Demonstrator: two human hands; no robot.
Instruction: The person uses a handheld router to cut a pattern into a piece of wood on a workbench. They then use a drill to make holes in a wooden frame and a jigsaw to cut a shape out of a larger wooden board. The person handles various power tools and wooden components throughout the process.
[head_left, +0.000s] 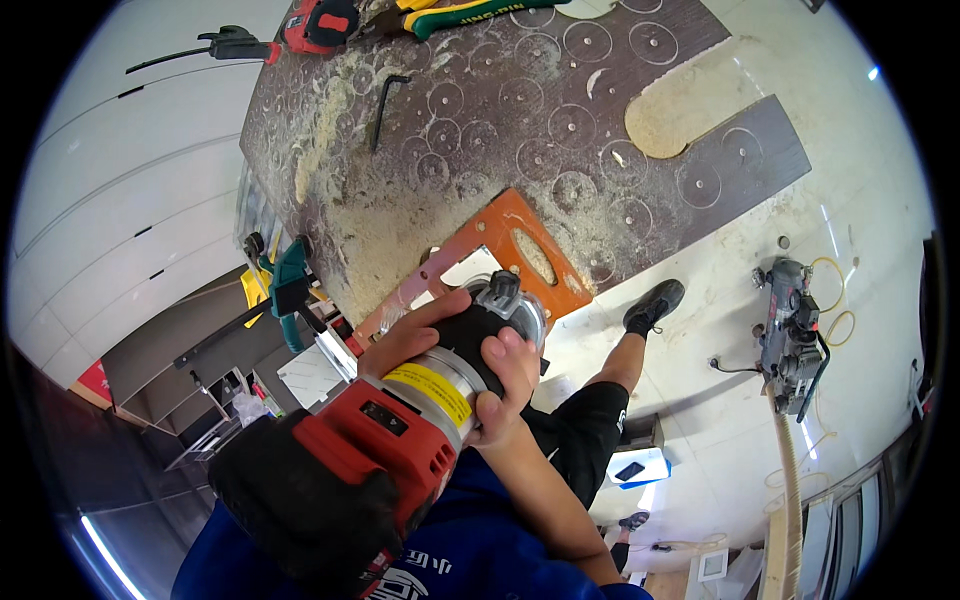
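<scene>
Both hands grip a red, black and silver cordless trim router (pixel 405 425) with a yellow label band and a black battery end. My left hand (pixel 408 335) wraps the left side of its black base housing. Opposite it, my right hand (pixel 507 378) closes round the right side, thumb on the silver collar. The router's clear base guard sits over an orange template board (pixel 565 290) with an oval slot and a larger cutout. That board lies at the near edge of a dark brown panel (pixel 470 210) strewn with sawdust. The router's bit is hidden.
A black hex key (pixel 385 108) lies on the panel. Green-and-yellow-handled pliers (pixel 475 14) and a red power tool (pixel 318 25) sit at the far edge. A teal clamp-like tool (pixel 290 285) stands left; a grey machine (pixel 788 335) with yellow hose rests on the floor right.
</scene>
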